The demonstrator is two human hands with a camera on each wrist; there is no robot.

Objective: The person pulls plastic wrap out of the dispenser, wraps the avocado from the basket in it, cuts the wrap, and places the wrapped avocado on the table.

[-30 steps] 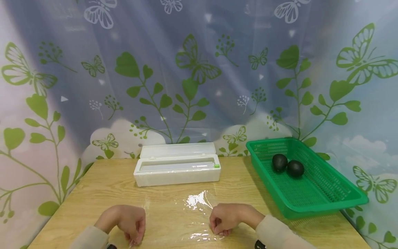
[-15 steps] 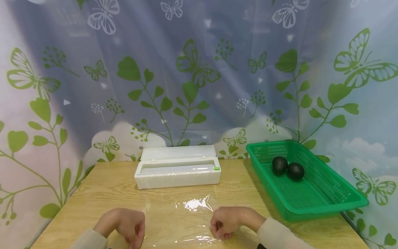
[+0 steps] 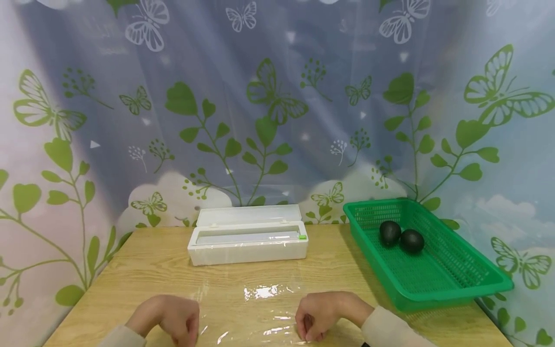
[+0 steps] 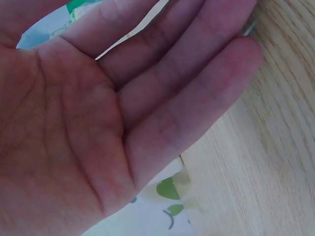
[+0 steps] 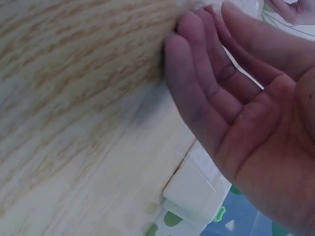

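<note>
A clear sheet of cling film (image 3: 263, 292) spreads low over the wooden table, showing by its bright glints between my two hands. My left hand (image 3: 175, 315) pinches the film's left side near the table's front; its fingertips run past the lower edge of the head view. On the right, my right hand (image 3: 318, 313) pinches the other side between thumb and curled fingers, and shiny film (image 5: 199, 8) shows at the fingertips in the right wrist view. Behind the film stands a white cling film box (image 3: 249, 250), lid raised, with a green cutter (image 3: 302, 237) at its right end.
A green plastic basket (image 3: 396, 289) stands at the right side of the table, holding two dark avocados (image 3: 389, 233). Behind the wooden table (image 3: 147, 260) hangs a curtain (image 3: 277, 144) printed with leaves and butterflies.
The head view has tilted up slightly, so everything sits lower. My hands have drawn a little apart and toward me, both still gripping the film, and the glints on it have shifted.
</note>
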